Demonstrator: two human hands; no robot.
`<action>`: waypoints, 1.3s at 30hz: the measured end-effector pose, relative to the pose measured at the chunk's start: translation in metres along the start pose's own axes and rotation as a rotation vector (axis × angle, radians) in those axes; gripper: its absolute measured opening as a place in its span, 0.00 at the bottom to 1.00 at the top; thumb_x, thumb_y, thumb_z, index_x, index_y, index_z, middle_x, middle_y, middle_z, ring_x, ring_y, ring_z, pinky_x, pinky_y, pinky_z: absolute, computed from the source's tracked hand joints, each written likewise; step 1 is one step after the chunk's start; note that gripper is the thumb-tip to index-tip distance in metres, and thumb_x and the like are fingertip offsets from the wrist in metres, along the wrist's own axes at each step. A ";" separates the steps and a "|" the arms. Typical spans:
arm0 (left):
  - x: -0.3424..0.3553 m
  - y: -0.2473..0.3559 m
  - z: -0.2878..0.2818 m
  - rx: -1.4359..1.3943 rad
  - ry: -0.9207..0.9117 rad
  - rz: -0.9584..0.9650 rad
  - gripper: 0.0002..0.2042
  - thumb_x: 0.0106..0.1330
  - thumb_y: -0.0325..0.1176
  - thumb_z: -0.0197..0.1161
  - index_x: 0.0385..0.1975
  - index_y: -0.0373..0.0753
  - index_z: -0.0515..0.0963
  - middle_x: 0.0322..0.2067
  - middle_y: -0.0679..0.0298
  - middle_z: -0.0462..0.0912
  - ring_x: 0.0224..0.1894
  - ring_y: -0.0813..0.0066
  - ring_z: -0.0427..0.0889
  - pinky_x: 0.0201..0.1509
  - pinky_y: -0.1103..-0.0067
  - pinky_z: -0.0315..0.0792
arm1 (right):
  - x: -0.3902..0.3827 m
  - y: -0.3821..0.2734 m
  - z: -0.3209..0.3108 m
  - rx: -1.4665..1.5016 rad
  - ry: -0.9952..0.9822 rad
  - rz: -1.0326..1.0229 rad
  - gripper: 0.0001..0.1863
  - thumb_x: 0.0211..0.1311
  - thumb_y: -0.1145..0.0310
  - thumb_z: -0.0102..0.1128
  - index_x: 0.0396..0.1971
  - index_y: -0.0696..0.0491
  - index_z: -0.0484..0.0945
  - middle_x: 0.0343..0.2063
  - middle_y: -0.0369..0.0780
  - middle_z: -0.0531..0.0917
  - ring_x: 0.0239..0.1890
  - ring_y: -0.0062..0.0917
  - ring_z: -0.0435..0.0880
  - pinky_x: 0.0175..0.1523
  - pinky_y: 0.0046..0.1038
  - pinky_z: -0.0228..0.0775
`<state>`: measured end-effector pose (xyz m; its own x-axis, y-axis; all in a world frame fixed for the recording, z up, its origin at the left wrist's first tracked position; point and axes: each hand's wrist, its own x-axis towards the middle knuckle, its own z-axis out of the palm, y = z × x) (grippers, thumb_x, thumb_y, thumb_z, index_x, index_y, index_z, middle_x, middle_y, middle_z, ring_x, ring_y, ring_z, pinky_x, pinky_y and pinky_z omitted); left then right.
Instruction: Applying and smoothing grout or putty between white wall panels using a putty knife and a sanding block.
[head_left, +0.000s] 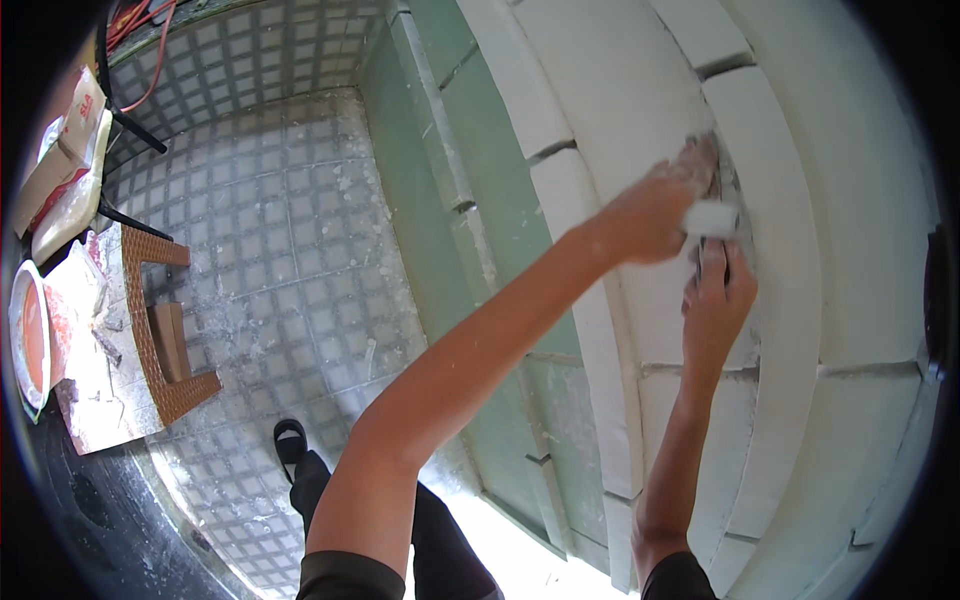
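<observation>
1 view recorded: head-mounted fisheye, left unit of 2, facing steeply down over the wearer's forearms (500, 325). Left hand (660, 215) and right hand (722, 287) register nearer than the patterned tile floor (285, 245), which falls left of both hands. Straight edges bow outward.

On the left, a brown stool with a woven pattern (135, 290) is standing on the checkered floor (280, 230), which is showing pale smears. A round, white-rimmed basin (35, 335), orange inside, is sitting by the stool's left side. A cardboard box (80, 120) is resting on a black-legged seat (78, 215); a red cord (160, 62) is dangling near the upper left.
</observation>
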<state>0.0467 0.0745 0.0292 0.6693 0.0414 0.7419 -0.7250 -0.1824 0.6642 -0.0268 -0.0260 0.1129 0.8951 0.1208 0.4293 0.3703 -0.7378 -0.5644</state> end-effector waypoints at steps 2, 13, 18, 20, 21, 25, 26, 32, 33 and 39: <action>0.013 -0.013 -0.016 0.042 0.048 0.037 0.43 0.53 0.16 0.56 0.73 0.29 0.49 0.75 0.43 0.47 0.78 0.49 0.47 0.79 0.61 0.45 | 0.008 -0.004 0.008 0.023 -0.001 0.089 0.14 0.69 0.67 0.49 0.31 0.64 0.77 0.17 0.38 0.72 0.17 0.19 0.65 0.24 0.28 0.57; 0.043 -0.031 -0.040 0.154 0.104 0.076 0.42 0.53 0.18 0.56 0.73 0.26 0.50 0.75 0.42 0.48 0.78 0.49 0.46 0.77 0.56 0.50 | 0.044 0.005 0.027 -0.098 -0.003 -0.165 0.14 0.69 0.68 0.48 0.33 0.65 0.77 0.20 0.43 0.74 0.21 0.26 0.69 0.30 0.32 0.62; 0.016 -0.030 -0.021 0.151 0.068 0.051 0.40 0.52 0.19 0.58 0.70 0.22 0.54 0.72 0.37 0.54 0.76 0.46 0.53 0.77 0.61 0.53 | 0.025 0.003 0.033 -0.026 0.046 -0.087 0.16 0.69 0.66 0.48 0.37 0.64 0.78 0.23 0.47 0.78 0.25 0.33 0.74 0.36 0.36 0.66; 0.036 -0.039 -0.036 0.205 0.131 0.086 0.40 0.52 0.19 0.58 0.69 0.21 0.54 0.71 0.37 0.55 0.75 0.46 0.54 0.76 0.62 0.54 | 0.040 0.005 0.037 -0.043 0.032 -0.155 0.17 0.69 0.66 0.47 0.40 0.66 0.79 0.23 0.46 0.78 0.26 0.32 0.74 0.37 0.35 0.66; 0.043 -0.042 -0.038 0.223 0.176 0.103 0.39 0.52 0.19 0.58 0.69 0.21 0.55 0.70 0.36 0.56 0.75 0.46 0.55 0.76 0.64 0.55 | 0.048 -0.001 0.040 -0.054 0.027 -0.142 0.17 0.69 0.66 0.47 0.40 0.66 0.79 0.23 0.46 0.78 0.26 0.32 0.74 0.37 0.35 0.66; 0.043 -0.045 -0.046 0.246 0.133 0.116 0.41 0.50 0.18 0.57 0.70 0.21 0.53 0.71 0.37 0.54 0.75 0.45 0.54 0.76 0.64 0.56 | 0.048 -0.005 0.046 -0.029 -0.015 -0.056 0.17 0.68 0.66 0.49 0.42 0.64 0.81 0.22 0.45 0.77 0.27 0.33 0.75 0.37 0.34 0.68; 0.026 -0.037 -0.034 0.099 0.125 0.043 0.39 0.56 0.17 0.55 0.71 0.24 0.51 0.72 0.39 0.53 0.76 0.48 0.50 0.79 0.67 0.48 | 0.031 0.000 0.041 -0.013 -0.003 -0.025 0.17 0.68 0.66 0.49 0.42 0.64 0.80 0.22 0.45 0.77 0.27 0.33 0.75 0.38 0.35 0.67; 0.038 -0.043 -0.046 0.166 0.130 0.095 0.40 0.50 0.19 0.58 0.69 0.23 0.55 0.69 0.36 0.58 0.75 0.46 0.55 0.78 0.66 0.53 | 0.050 0.001 0.044 -0.071 0.021 -0.148 0.18 0.69 0.66 0.49 0.44 0.64 0.81 0.23 0.47 0.78 0.26 0.33 0.74 0.38 0.36 0.67; 0.038 -0.038 -0.045 0.134 0.136 0.041 0.40 0.51 0.19 0.59 0.70 0.23 0.56 0.70 0.37 0.58 0.75 0.45 0.54 0.78 0.66 0.52 | 0.052 -0.001 0.046 -0.022 0.014 -0.135 0.17 0.69 0.66 0.49 0.45 0.63 0.81 0.23 0.47 0.78 0.25 0.33 0.74 0.38 0.36 0.68; -0.066 0.036 0.026 0.057 0.006 -0.002 0.51 0.47 0.13 0.61 0.76 0.38 0.46 0.76 0.51 0.48 0.77 0.48 0.49 0.79 0.66 0.51 | -0.072 0.036 -0.030 0.273 -0.095 0.154 0.26 0.68 0.69 0.52 0.64 0.61 0.72 0.23 0.32 0.75 0.19 0.09 0.61 0.22 0.17 0.53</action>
<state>-0.0196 0.0396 0.0018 0.6699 0.0480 0.7409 -0.7128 -0.2380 0.6598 -0.0853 -0.0810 0.0827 0.9602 0.0920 0.2638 0.2700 -0.5482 -0.7916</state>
